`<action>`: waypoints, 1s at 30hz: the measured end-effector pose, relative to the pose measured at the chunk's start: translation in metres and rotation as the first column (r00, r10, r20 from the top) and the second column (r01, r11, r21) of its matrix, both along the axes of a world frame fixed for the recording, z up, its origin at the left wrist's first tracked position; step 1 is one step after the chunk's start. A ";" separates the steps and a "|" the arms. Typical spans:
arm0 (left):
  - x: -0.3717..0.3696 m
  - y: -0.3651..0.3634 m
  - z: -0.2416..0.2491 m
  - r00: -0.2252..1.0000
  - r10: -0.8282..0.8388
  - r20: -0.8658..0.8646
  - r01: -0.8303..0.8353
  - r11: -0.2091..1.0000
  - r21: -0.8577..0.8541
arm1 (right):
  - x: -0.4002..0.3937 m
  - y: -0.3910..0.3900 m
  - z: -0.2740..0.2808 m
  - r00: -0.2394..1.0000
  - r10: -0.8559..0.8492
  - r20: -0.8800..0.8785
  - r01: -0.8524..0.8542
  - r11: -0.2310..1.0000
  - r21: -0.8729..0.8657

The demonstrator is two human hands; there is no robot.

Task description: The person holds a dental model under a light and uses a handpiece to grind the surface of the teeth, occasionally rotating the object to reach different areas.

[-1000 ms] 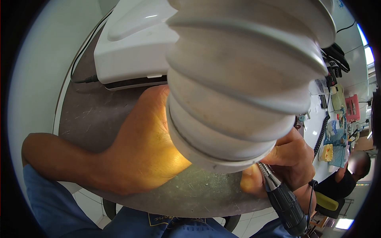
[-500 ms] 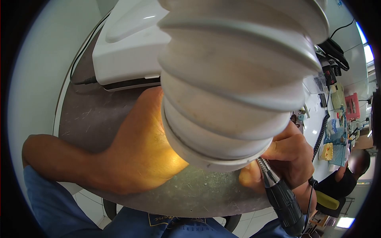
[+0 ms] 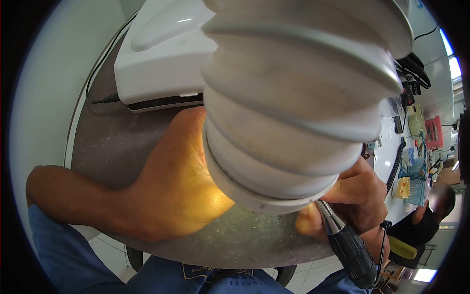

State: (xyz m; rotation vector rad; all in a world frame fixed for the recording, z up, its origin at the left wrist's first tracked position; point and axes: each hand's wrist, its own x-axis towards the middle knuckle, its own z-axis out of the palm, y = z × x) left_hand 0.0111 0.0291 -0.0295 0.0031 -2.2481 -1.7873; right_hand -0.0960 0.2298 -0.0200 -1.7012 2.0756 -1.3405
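Observation:
A black-and-silver rotary handpiece (image 3: 346, 245) slants across the lower right, its cord trailing from the rear end. My right hand (image 3: 360, 193) is closed around its metal front part; the tip is out of sight. My left hand (image 3: 188, 191) rests over the dark tabletop (image 3: 254, 240), its back lit yellow. A wide, ribbed white hose (image 3: 289, 103) hangs in front of me and covers the fingers of my left hand. Whatever lies between the two hands is hidden behind this hose. Pale dust is scattered on the tabletop below its mouth.
Behind my left hand stands a white machine (image 3: 161, 68) with a black cable. At the right, a white bench carries a coiled cord (image 3: 395, 166), a blue basket (image 3: 416, 191) and a red tray (image 3: 434, 131). Another person (image 3: 416, 225) sits farther right.
The white hose appears slightly farther right and lower in view. Both hands and the handpiece keep nearly the same position.

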 end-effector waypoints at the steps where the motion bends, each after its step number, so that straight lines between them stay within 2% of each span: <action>1: 0.000 0.000 0.000 1.000 0.005 0.022 -0.005 1.000 0.021 | 0.000 0.000 0.001 1.000 0.000 0.000 0.000 1.000 0.000; 6: 0.002 0.000 -0.003 0.999 0.041 0.027 -0.041 0.999 0.008 | -0.002 0.001 0.001 0.998 0.020 -0.055 -0.019 1.000 0.013; 8: 0.004 0.002 -0.004 0.998 0.050 0.027 -0.050 0.999 0.004 | 0.000 0.001 -0.002 1.000 -0.012 -0.013 0.012 1.000 0.000; 10: 0.007 0.006 -0.006 0.986 0.165 -0.005 -0.164 0.981 -0.104 | 0.001 0.001 -0.003 0.999 -0.044 0.029 0.045 0.999 -0.012; 14: 0.003 0.002 -0.008 0.997 0.060 0.042 -0.059 0.998 -0.017 | -0.001 0.000 0.004 1.000 0.003 -0.027 -0.003 1.000 0.017; 16: -0.002 0.006 -0.013 0.988 0.124 -0.095 -0.135 0.984 -0.114 | -0.002 0.000 0.005 0.999 0.029 -0.044 -0.026 0.998 0.052; 17: -0.001 0.008 -0.006 0.988 0.125 -0.095 -0.136 0.984 -0.114 | -0.002 -0.001 0.003 0.998 0.024 -0.053 -0.022 0.999 0.044; 19: 0.001 0.017 0.013 0.975 0.165 0.150 -0.124 0.961 -0.249 | -0.002 -0.001 0.003 0.998 0.021 -0.060 -0.019 0.999 0.035; 20: 0.002 0.012 0.009 0.975 0.165 0.150 -0.124 0.961 -0.249 | -0.001 -0.001 0.004 0.998 0.016 -0.066 -0.013 0.999 0.043; 22: 0.002 0.000 -0.002 0.999 -0.035 -0.031 0.034 0.999 -0.031 | -0.001 -0.001 0.005 0.997 0.011 -0.072 -0.007 0.999 0.050; 23: 0.003 -0.001 -0.003 0.999 -0.033 -0.031 0.032 0.999 -0.031 | -0.001 -0.001 0.006 0.998 0.017 -0.068 -0.013 0.998 0.057; 25: 0.001 0.000 -0.002 0.999 0.013 0.031 -0.015 0.996 0.084 | -0.001 -0.001 0.006 0.998 0.022 -0.064 -0.018 0.998 0.063; 30: 0.000 0.000 -0.001 0.999 0.019 0.045 -0.019 1.000 0.012 | 0.000 0.000 -0.003 1.000 -0.019 -0.024 0.019 1.000 -0.010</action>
